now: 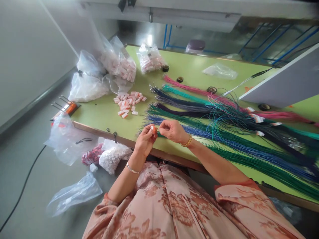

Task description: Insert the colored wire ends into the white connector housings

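Observation:
My left hand (145,140) pinches a small orange-and-white plastic connector (154,129) over the near edge of the table. Close on its right, my right hand (171,130) is closed in a pinch at a thin wire (158,130) that meets the connector; its colour is hard to make out. Bundles of cut wires lie beneath and to the right of my hands: blue wires (224,145), green wires (239,165), dark wires (184,103) and pink wires (189,87). Beyond my left hand is a loose pile of the same connectors (128,103).
Bags of connectors (122,68) stand at the back left, with another connector bag (151,59) beside them. Tape rolls (180,79) lie behind the wires. An orange holder with metal prongs (71,108) sits at the left corner. A grey panel (286,78) rises at right.

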